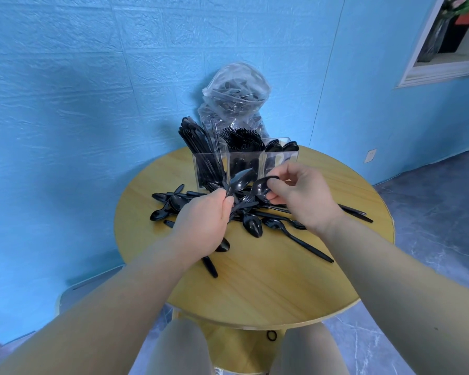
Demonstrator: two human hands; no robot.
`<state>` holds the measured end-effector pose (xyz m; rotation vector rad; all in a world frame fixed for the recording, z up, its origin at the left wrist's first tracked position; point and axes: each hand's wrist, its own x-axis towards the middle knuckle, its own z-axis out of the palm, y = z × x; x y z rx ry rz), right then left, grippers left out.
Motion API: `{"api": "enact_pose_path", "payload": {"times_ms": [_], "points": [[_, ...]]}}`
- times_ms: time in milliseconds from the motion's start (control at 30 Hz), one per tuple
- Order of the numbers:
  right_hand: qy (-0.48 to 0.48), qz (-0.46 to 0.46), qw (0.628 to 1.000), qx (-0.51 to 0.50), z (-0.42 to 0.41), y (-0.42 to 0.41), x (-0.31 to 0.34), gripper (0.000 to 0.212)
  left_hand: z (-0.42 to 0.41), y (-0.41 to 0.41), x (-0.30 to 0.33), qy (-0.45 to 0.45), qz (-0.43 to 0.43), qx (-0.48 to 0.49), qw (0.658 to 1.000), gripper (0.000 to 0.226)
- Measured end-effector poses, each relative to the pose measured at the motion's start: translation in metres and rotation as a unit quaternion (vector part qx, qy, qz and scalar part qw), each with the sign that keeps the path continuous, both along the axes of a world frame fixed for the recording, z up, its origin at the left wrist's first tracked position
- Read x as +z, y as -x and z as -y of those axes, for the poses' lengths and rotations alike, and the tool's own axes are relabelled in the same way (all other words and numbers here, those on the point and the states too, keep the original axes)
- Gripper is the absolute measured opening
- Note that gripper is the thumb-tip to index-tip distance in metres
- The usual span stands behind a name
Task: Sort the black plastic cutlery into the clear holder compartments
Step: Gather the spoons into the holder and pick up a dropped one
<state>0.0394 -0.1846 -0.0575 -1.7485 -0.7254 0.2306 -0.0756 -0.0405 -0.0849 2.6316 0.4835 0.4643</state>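
A clear holder with three compartments stands at the far side of the round wooden surface. Its left compartment holds upright knives, the middle one forks with tines fanned upward, and the right one a few spoons whose bowls show above the rim. Behind the holder a clear plastic bag leans against the blue wall, with more dark cutlery inside. A loose pile of black cutlery lies on the surface just in front of the holder, mostly spoons. The left hand is clenched around a bundle of spoons, their bowls pointing toward the holder. The right hand pinches the bowl of a single spoon between thumb and fingers, just above the pile.
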Motion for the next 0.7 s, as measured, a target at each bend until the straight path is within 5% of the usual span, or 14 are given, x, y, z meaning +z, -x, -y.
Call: {"api": "enact_pose_path", "payload": {"times_ms": [567, 700], "points": [[-0.016, 0.137, 0.988, -0.064, -0.011, -0.001, -0.012, 0.004, 0.005, -0.003, 0.007, 0.032, -0.011, -0.06, 0.998, 0.049], [-0.002, 0.174, 0.982, -0.067, -0.01, 0.001, -0.011, 0.026, 0.004, -0.006, 0.008, -0.023, -0.043, -0.07, 0.996, 0.052]]}}
